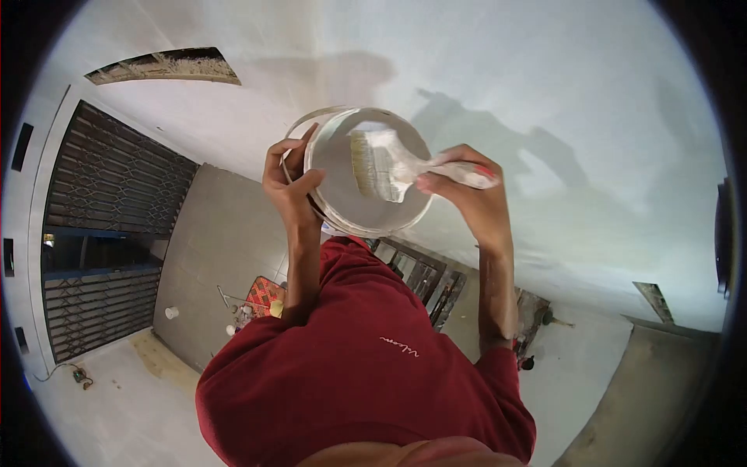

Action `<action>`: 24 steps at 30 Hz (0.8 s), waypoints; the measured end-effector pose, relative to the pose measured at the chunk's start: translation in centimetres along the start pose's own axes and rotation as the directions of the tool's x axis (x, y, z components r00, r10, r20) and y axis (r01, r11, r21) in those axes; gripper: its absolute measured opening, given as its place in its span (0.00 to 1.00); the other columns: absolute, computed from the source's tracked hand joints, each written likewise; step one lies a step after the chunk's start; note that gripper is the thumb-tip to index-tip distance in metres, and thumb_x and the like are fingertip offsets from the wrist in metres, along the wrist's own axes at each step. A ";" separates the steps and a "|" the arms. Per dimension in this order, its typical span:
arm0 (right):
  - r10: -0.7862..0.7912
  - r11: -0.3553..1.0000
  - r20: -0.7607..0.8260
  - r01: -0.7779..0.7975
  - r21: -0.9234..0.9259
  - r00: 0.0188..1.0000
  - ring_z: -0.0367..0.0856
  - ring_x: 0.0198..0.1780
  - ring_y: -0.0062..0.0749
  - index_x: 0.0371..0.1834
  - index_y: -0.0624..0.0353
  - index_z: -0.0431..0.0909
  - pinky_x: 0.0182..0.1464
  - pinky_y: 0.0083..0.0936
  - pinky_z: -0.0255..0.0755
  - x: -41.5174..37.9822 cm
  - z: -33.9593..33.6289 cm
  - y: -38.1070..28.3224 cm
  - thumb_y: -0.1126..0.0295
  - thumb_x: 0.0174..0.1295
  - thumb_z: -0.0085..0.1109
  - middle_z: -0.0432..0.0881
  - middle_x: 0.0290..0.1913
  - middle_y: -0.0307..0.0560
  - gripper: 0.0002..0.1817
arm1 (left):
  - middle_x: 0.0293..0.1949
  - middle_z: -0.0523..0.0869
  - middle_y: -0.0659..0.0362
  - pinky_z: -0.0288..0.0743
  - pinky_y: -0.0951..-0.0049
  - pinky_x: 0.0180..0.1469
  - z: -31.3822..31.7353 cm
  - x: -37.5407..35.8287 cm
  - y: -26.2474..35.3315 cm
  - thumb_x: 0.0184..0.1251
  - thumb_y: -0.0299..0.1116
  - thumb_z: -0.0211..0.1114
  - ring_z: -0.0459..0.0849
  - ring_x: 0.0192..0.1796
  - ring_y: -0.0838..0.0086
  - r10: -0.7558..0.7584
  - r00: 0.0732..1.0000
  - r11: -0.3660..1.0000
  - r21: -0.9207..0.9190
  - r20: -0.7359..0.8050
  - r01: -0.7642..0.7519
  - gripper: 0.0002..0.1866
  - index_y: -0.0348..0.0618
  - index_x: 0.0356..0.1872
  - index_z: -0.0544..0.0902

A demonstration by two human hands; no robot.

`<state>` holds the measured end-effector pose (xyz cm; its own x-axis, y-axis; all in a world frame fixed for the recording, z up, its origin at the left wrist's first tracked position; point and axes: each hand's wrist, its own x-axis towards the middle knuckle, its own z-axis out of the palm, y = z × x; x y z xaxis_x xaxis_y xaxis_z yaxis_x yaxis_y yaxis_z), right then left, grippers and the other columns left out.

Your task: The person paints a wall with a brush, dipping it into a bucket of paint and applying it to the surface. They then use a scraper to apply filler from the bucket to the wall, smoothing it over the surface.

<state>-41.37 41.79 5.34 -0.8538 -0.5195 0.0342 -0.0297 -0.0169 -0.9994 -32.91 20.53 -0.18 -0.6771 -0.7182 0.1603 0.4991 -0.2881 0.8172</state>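
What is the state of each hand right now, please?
Left hand: holding the paint bucket at its side.
Right hand: closed around the handle of the paintbrush.

1. The bucket (pixel 331 156) was between the left hand (pixel 292 175) and the right hand (pixel 471 187).
2. The brush (pixel 389 165) was over the bucket's opening, its handle in the right hand.
3. The wall (pixel 545 54) stood behind the bucket.
4. The folding gate (pixel 117 171) stood at the left, beside the floor (pixel 226 226).

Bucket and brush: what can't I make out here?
All in the head view:
Bucket: underside, hidden by its wall.
Brush: whether bristles touch the grey inside; one angle hides any gap.
Right hand: some fingers, behind the brush.
Floor items near left forearm: too small to name.
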 end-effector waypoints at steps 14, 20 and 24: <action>0.140 0.560 -0.046 -0.041 0.827 0.989 0.82 0.36 0.30 0.47 0.64 0.72 0.41 0.21 0.80 1.3 -1.0 5.7 0.79 0.62 0.57 0.81 0.37 0.46 0.11 | 0.55 0.78 0.33 0.77 0.69 0.53 -1.1 0.3 2.2 0.37 0.12 0.50 0.81 0.55 0.56 0.201 0.957 0.978 0.090 -0.210 -0.186 0.25 0.35 0.45 0.71; 0.143 0.367 0.053 -0.102 0.925 0.988 0.79 0.37 0.30 0.56 0.71 0.71 0.43 0.18 0.80 1.7 -0.6 6.7 0.78 0.63 0.57 0.80 0.40 0.47 0.18 | 0.54 0.80 0.35 0.76 0.74 0.51 -0.6 0.2 2.6 0.38 0.11 0.53 0.82 0.55 0.61 0.196 0.952 0.979 -0.009 -0.234 -0.204 0.24 0.35 0.43 0.72; 0.135 0.506 -0.093 0.012 0.863 0.986 0.79 0.38 0.28 0.52 0.72 0.73 0.44 0.20 0.80 1.7 -0.1 6.6 0.78 0.63 0.56 0.80 0.40 0.46 0.15 | 0.53 0.80 0.35 0.77 0.74 0.49 -0.8 0.1 2.5 0.38 0.10 0.53 0.83 0.54 0.61 0.192 0.958 0.979 -0.023 -0.215 -0.201 0.24 0.34 0.43 0.72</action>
<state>-43.06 40.94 -1.20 -0.8945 -0.4354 -0.1013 0.4232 -0.7518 -0.5057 -31.32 19.22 1.45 -0.4366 -0.8790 0.1917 0.6374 -0.1518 0.7554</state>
